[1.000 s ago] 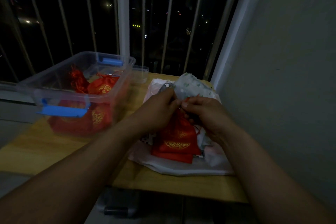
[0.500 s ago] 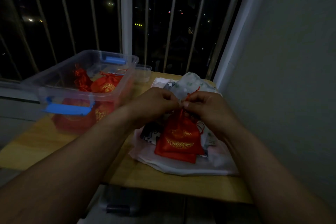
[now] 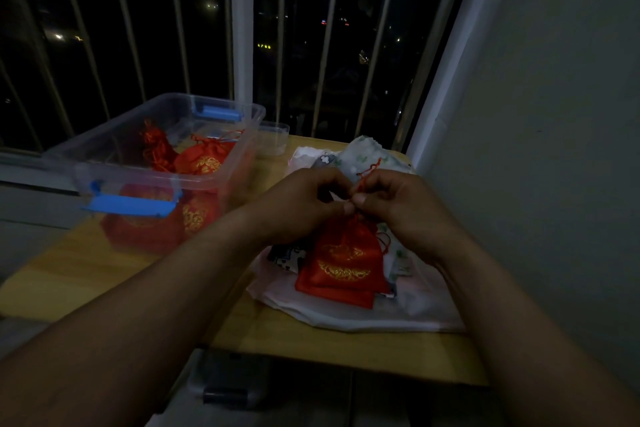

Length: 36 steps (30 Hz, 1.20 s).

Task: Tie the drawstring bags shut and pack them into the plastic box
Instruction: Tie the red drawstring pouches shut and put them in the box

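Just to the right of the plastic box [image 3: 104, 163], we see the left hand [image 3: 304, 208] and the right hand [image 3: 398, 208] drawn together, thumb tips close. Both pinch the red drawstring [image 3: 369, 172] at the gathered neck of a red bag [image 3: 343, 260] with gold print. A loop of the drawstring stands up above the right hand. We cannot make out how it runs between the fingers, since the knuckles cover it and the light is dim. The bag's neck is lifted and its lower part rests on a second red bag [image 3: 346, 298], of which only a strip shows. Both lie right of the box and nearer to us, on a heap of pale cloth [image 3: 363, 315] whose pieces we cannot tell apart. One dark patterned piece [image 3: 287, 256] peeps out on the side facing the box. The box stands open on the wooden surface [image 3: 86, 270], with one blue latch [image 3: 130, 206] on its near end and another [image 3: 216, 113] on its far end. Inside lie more red bags [image 3: 204, 158], which blur together through the cloudy wall, so we cannot count them. Behind the box's far right corner stands a small clear tub [image 3: 277, 137], partly hidden by it. Beyond the box are window bars [image 3: 239, 28] and darkness with scattered lights. Both forearms are cut off by the lower edge of the view.
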Available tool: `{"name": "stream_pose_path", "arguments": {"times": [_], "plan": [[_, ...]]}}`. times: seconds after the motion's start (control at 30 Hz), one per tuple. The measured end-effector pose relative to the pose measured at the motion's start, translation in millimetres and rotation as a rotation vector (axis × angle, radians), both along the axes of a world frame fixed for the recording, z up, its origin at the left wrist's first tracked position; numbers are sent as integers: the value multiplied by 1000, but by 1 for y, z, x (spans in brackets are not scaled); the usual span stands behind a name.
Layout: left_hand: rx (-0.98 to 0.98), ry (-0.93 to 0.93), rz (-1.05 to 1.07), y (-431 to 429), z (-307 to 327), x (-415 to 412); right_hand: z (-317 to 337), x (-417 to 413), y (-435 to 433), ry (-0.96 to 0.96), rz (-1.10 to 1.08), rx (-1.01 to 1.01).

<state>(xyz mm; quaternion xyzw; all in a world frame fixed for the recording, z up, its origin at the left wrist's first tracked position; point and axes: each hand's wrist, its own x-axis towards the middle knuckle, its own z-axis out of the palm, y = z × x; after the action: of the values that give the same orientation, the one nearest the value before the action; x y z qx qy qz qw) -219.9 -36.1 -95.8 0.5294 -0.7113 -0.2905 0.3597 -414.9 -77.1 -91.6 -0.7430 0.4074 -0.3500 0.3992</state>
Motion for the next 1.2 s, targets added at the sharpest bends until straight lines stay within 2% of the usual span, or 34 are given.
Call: {"name": "stream_pose_path", "arguments": {"times": [0.13,0.47,0.6,0.83,1.03,1.2], "plan": [[-44,-92,37,-5,-3,-1,-4,2,-2,49,-25,-86],[-104,-99,92,-9,-12,-6,-9,6,0,182,-79,-318],[-185,-146,135,-7,-16,-12,-11,9,2,212,-91,-391],[-110,-122,107,-10,-12,-6,-10,10,5,177,-78,-400],[-41,-39,26,-8,-5,0,-10,8,5,94,-52,-323],[50,130,-15,-8,-5,6,-9,8,3,27,-75,-232]]}}
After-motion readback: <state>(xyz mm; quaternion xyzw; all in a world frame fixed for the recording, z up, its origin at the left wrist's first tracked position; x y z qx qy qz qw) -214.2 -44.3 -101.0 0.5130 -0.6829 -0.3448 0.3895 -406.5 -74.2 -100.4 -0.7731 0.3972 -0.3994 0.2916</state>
